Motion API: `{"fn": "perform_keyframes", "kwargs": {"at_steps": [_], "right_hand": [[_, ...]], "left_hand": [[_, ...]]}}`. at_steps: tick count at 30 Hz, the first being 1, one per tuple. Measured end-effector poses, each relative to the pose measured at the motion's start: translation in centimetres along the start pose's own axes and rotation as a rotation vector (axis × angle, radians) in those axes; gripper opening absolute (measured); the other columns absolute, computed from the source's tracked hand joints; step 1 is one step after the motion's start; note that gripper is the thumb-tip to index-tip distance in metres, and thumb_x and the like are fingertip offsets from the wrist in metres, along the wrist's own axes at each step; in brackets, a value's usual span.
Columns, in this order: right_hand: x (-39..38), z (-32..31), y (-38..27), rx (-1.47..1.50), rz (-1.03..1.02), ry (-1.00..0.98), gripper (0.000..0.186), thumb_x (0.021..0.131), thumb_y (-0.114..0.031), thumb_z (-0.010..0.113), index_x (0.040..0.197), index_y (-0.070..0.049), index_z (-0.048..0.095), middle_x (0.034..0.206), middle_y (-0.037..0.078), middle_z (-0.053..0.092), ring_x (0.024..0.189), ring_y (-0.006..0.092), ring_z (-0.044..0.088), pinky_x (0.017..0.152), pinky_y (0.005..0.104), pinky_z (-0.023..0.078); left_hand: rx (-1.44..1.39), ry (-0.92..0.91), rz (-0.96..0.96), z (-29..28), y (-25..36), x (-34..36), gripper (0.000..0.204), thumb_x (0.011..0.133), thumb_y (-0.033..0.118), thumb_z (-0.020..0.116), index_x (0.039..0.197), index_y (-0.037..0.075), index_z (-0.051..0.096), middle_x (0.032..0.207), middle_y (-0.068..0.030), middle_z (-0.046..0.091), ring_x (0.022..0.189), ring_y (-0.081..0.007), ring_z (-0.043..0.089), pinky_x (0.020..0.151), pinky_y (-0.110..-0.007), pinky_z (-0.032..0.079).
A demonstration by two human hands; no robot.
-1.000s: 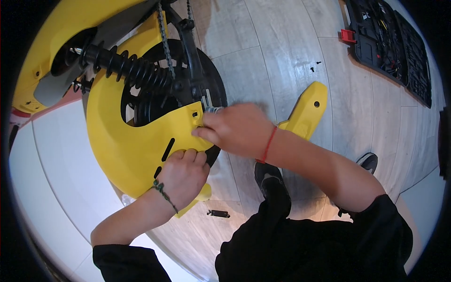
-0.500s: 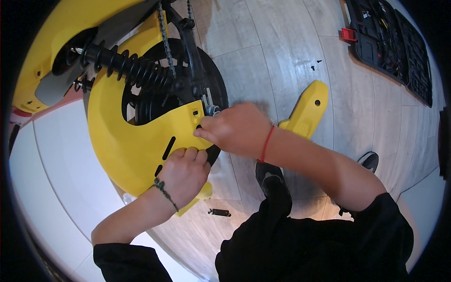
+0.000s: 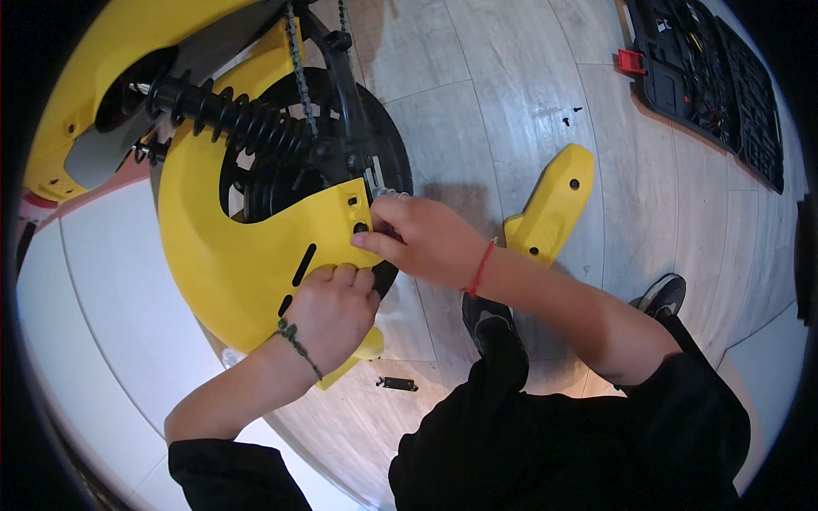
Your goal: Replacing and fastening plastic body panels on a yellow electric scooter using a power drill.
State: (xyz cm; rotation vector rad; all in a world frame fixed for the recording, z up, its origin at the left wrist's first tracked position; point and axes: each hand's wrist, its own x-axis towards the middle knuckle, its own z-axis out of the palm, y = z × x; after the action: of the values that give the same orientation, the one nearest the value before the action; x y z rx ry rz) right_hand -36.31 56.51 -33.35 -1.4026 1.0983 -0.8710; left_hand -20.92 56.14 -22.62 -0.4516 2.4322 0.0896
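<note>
A yellow mudguard point(image 3: 247, 255) curves over the black wheel point(image 3: 394, 140) of a yellow vehicle. My left hand point(image 3: 332, 315) is closed over the mudguard's lower edge, its fingertips hidden beneath. Two black slots point(image 3: 304, 265) show beside that wrist. At the mudguard's right corner, my right hand point(image 3: 417, 234) pinches around a round black fitting point(image 3: 360, 228). The thumb lies on the yellow face just below the fitting. Curled behind the edge, the other fingers are partly hidden. A silvery metal part point(image 3: 381, 192) sits just above the right knuckles.
A loose yellow cover point(image 3: 554, 204) lies on the floor at right. Two small black screws point(image 3: 567, 121) lie beyond it, near an open black tool case point(image 3: 690, 85). A small black part point(image 3: 397, 384) rests by my left hand. My shoes point(image 3: 490, 319) stand close by.
My right index finger has drawn back slightly from the round black fitting, which shows more now. The left hand keeps its hold on the mudguard. My right-side shoe has shifted slightly.
</note>
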Motion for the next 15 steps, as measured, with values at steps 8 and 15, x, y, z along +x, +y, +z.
{"fn": "perform_keyframes", "kwargs": {"at_steps": [8, 15], "right_hand": [[-1.3, 2.5, -0.7, 0.057, 0.064, 0.27, 0.034, 0.088, -0.035, 0.058, 0.08, -0.003, 0.055, 0.075, 0.016, 0.058, 0.071, 0.0327, 0.06, 0.062, 0.04, 0.048], [-0.9, 2.1, -0.9, -0.103, -0.023, 0.437, 0.025, 0.087, -0.028, 0.06, 0.08, -0.004, 0.056, 0.075, 0.013, 0.058, 0.07, 0.0297, 0.061, 0.059, 0.0373, 0.049]], "left_hand": [[-0.001, 0.012, -0.003, 0.2, 0.0, 0.2, 0.008, 0.07, 0.017, 0.066, 0.068, 0.009, 0.066, 0.076, -0.0035, 0.059, 0.073, -0.0162, 0.059, 0.065, -0.029, 0.049], [-0.024, 0.072, -0.007, 0.3, 0.1, 0.3, 0.007, 0.069, 0.015, 0.066, 0.067, 0.008, 0.065, 0.075, -0.0038, 0.058, 0.073, -0.0168, 0.058, 0.065, -0.03, 0.048]]}}
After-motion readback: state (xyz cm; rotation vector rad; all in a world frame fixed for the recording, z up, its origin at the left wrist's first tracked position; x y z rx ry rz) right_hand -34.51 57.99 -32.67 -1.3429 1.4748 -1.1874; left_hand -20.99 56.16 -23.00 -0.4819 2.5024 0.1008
